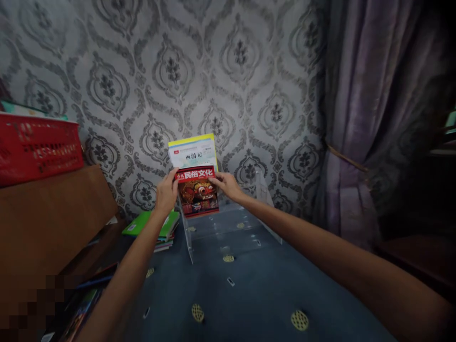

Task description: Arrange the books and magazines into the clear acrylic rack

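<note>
Forearms [302, 232] span lower frame; left grip [166, 192] and right grip [228, 185] hold red book [198, 195] at opposite sides, likely to steady it.

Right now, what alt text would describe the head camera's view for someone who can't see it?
A person's left hand and right hand hold a dark red book by its sides, a paler book showing behind it, at a clear stand on a dark blue surface. Left of the stand lies a stack of books, with patterned wallpaper behind.
</note>
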Demonstrator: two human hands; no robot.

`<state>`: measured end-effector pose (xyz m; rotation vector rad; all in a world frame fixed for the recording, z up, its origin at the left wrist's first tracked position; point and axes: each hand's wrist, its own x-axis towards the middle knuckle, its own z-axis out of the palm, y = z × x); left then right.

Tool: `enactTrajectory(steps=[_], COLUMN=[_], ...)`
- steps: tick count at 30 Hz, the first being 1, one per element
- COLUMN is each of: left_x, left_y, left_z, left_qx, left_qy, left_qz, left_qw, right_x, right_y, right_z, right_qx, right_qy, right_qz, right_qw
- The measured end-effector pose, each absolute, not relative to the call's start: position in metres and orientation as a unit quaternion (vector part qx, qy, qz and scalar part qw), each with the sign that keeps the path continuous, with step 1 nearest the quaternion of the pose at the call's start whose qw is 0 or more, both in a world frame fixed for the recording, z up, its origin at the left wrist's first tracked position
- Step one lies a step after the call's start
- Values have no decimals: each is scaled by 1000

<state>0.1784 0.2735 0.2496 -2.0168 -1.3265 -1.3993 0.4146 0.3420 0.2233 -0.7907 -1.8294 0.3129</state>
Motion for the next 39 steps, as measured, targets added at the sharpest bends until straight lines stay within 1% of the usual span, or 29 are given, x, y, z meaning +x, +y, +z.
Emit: enactTrajectory(steps=[4, 11, 14, 18, 26, 31, 36, 39], left_x=[177, 173, 172, 172, 176, 176, 178, 180], left_y=[280, 288, 291, 293, 288, 287, 286, 285], left_z=[250, 248, 249, 250, 252, 254, 259, 256], left_qx=[-706, -702, -697, -690, -684, -681, -691, -682], left_qy=[-462, -449, -447, -446, -440, -448, -459, -466], left_qz=[-514, -533, -542, -560, -580, -574, -547, -557], left_qw=[153, 146, 143, 108, 53, 80, 111, 84], right_x=[416, 418, 418, 419, 418, 417, 418, 419], right_y=[349, 349, 348, 347, 346, 344, 345, 345], right_z=[221, 221, 223, 223, 222, 225, 226, 226], right_qx=[-327, -305, -291, -282, -296, -314, -321, -322], right_qy=[-773, -790, -800, -801, -798, -801, -798, -793], right_qz=[148, 103, 110, 138, 133, 112, 120, 130], right_qw=[522, 522, 514, 511, 508, 497, 495, 500])
